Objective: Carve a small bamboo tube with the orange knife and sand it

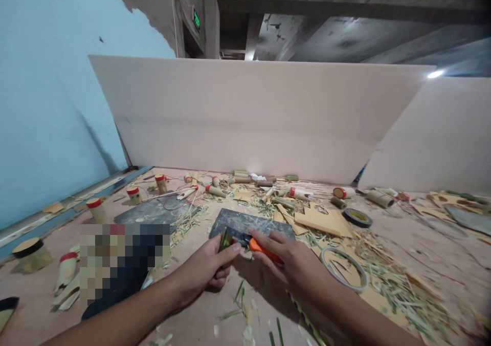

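Note:
My left hand [218,259] is closed around a short green bamboo piece [225,239], its upper end showing above the fingers. Facing it, my right hand [282,256] grips an orange utility knife [264,250], the dark front end pointing left toward the bamboo. Both hands are just over the near edge of a dark grey cutting board [238,220]. Green shavings [240,295] lie on the table below the hands. My fingers hide the lower part of the bamboo piece, and the blade's contact with it cannot be made out.
A roll of clear tape [362,282], a roll of black tape [357,217] and cut yellow cardboard [322,220] lie at right among shavings. Bamboo tubes with red ends [95,209] stand at left. A pale board [253,115] rises behind. A blurred patch covers the left foreground.

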Action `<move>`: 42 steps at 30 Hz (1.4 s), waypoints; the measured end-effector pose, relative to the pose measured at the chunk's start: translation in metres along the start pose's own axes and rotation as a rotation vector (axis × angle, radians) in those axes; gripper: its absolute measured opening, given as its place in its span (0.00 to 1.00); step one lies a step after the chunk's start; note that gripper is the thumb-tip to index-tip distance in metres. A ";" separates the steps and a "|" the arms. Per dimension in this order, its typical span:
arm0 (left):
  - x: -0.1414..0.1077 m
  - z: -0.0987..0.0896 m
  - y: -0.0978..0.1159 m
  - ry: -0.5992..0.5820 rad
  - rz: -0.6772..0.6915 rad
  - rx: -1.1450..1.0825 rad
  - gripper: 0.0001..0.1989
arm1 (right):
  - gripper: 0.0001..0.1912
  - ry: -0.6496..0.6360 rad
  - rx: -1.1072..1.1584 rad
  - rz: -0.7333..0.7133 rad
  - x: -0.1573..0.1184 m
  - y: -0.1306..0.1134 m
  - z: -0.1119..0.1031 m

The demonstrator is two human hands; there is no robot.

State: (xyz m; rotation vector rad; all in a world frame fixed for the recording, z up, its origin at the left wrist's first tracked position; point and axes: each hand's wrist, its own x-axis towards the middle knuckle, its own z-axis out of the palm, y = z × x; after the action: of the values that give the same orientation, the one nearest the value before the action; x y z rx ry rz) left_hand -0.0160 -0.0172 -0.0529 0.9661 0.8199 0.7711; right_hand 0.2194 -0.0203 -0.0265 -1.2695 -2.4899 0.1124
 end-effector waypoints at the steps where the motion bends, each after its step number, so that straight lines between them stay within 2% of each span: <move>1: 0.000 0.000 0.000 -0.008 0.001 0.016 0.25 | 0.25 -0.023 -0.007 -0.019 0.000 -0.001 0.001; 6: -0.003 0.000 -0.001 -0.033 0.064 0.139 0.25 | 0.25 -0.107 0.017 -0.100 0.000 -0.009 0.006; 9: -0.003 0.003 -0.002 0.043 0.096 0.195 0.27 | 0.26 -0.125 -0.024 -0.081 -0.002 -0.014 0.008; 12: -0.001 0.008 -0.004 0.160 0.113 0.261 0.26 | 0.26 -0.127 -0.139 0.005 -0.003 -0.022 0.011; 15: 0.003 0.012 -0.005 0.230 0.112 0.268 0.26 | 0.27 -0.094 -0.207 0.160 0.001 -0.026 0.013; 18: 0.005 0.012 -0.007 0.236 0.098 0.253 0.26 | 0.26 0.004 -0.233 0.332 0.007 -0.016 0.011; 20: 0.006 0.011 -0.006 0.200 0.081 0.228 0.27 | 0.25 0.058 -0.217 0.371 0.008 -0.006 0.008; 23: 0.004 0.007 -0.003 0.104 0.057 0.186 0.27 | 0.25 0.077 -0.130 0.297 0.006 0.005 0.003; 27: 0.001 0.002 -0.001 0.014 0.063 0.157 0.26 | 0.26 0.066 -0.021 0.150 0.003 0.001 0.000; 37: -0.002 0.003 -0.003 -0.001 0.088 0.112 0.29 | 0.26 -0.109 0.075 -0.076 -0.001 -0.010 0.005; 40: -0.003 0.006 -0.003 -0.005 0.131 0.069 0.29 | 0.26 -0.137 0.101 -0.099 -0.002 -0.012 0.006; 42: -0.003 0.008 -0.004 -0.017 0.179 0.045 0.28 | 0.26 -0.122 0.039 -0.089 -0.003 -0.015 0.009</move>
State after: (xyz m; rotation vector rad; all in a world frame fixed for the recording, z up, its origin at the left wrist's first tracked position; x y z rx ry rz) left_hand -0.0097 -0.0247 -0.0534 1.0952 0.7446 0.9004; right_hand 0.2065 -0.0307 -0.0324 -1.1668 -2.6292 0.2215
